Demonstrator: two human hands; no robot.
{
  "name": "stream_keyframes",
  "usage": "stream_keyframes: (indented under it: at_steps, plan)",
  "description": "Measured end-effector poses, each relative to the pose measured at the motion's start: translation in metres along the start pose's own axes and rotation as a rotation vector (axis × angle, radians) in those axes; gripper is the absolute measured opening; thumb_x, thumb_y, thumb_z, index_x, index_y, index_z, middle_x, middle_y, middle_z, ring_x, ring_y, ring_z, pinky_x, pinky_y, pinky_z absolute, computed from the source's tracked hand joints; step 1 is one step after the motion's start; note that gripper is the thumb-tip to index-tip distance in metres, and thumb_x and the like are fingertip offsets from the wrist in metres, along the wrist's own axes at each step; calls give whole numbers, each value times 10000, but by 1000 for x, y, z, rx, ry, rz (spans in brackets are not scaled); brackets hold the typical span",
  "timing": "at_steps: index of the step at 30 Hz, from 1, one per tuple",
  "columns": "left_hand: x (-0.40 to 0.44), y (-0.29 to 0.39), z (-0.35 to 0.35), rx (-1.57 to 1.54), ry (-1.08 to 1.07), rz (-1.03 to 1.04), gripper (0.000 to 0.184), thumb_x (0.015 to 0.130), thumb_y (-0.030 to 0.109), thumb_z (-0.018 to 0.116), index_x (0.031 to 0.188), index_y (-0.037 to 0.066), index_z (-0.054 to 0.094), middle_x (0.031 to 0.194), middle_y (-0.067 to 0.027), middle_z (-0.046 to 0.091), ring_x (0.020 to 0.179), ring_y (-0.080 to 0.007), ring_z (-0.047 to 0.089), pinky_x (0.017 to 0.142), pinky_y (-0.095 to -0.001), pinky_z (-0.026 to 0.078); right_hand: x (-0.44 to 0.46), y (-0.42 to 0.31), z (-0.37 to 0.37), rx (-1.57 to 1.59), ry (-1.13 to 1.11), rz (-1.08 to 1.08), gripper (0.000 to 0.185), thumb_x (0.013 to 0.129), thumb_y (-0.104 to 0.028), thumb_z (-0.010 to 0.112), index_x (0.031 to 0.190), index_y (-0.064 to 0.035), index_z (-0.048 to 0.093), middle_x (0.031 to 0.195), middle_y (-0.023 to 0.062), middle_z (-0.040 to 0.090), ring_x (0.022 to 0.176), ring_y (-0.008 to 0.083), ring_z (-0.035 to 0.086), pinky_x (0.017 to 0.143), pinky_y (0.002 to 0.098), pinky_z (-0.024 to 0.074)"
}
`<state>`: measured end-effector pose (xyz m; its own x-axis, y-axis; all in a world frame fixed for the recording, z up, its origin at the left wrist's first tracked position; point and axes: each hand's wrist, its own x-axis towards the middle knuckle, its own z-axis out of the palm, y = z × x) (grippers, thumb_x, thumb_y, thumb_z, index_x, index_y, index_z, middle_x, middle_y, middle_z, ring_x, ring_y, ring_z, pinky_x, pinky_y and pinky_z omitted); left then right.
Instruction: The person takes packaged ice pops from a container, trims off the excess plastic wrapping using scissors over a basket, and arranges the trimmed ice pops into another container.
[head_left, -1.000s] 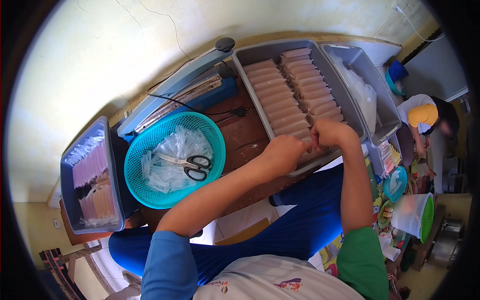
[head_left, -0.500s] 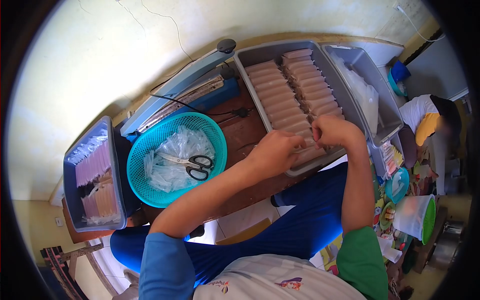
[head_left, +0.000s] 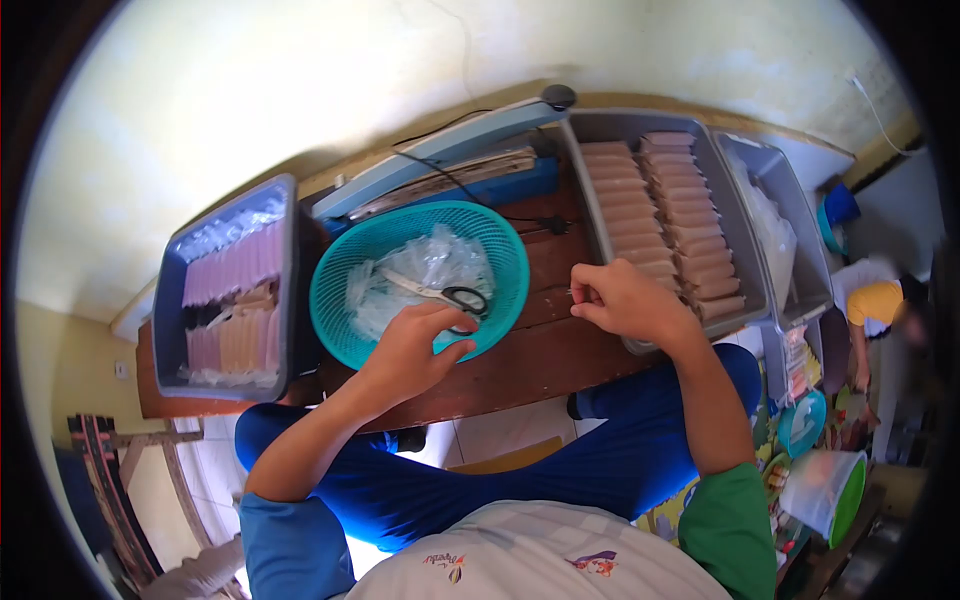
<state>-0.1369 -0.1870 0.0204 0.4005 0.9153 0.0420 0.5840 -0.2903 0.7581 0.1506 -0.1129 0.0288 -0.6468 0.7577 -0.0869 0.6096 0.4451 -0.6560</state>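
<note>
My left hand (head_left: pixel 415 350) hangs at the near rim of the turquoise plastic basket (head_left: pixel 330 335), thumb and fingers apart, with nothing in it. Right beside its fingertips are the black handles of the scissors (head_left: pixel 420 288), which lie on crumpled clear plastic pieces (head_left: pixel 455 255) in the basket. Over the wooden table, left of a grey tub, my right hand (head_left: pixel 630 300) is closed in a pinch. A tiny pale bit shows at its fingertips, too small to name. Filled pinkish-brown plastic tubes (head_left: pixel 690 215) lie in two rows in that grey tub (head_left: pixel 590 180).
A blue and grey bag sealer (head_left: pixel 450 150) stands behind the basket. At left, another tub (head_left: pixel 290 260) holds purple and orange packets (head_left: pixel 235 265). A grey tray (head_left: pixel 805 240) with clear plastic bags sits at right. Another person (head_left: pixel 870 300) is beyond it.
Both hands have left the tubes in the grey tub. My left hand moved left to the basket and opened; my right hand moved left over the table, still pinched. The view has shifted.
</note>
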Motion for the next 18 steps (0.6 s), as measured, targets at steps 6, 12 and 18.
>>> stream_keyframes:
  at_steps: [6,12,18]
  plan:
    - [-64,-17,-40,79,137,-138,181,787,123,698,933,22,663,912,-137,680,895,-305,639,790,-381,477,38,-47,41,13,-7,-168,147,774,-95,688,796,-35,555,591,136,578,560,312,584,540,396,430]
    - [-96,-21,-66,96,180,-289,175,794,123,691,930,17,666,899,-128,682,862,-291,644,758,-366,485,68,-80,75,-46,-37,-261,133,776,-92,681,802,-44,560,571,130,569,544,306,577,534,398,426]
    - [-126,-33,-101,132,332,-263,189,803,110,693,948,-7,663,891,-145,682,867,-283,658,767,-359,493,108,-127,104,-16,-70,-425,130,768,-64,676,803,-46,552,618,126,585,583,302,590,559,397,447]
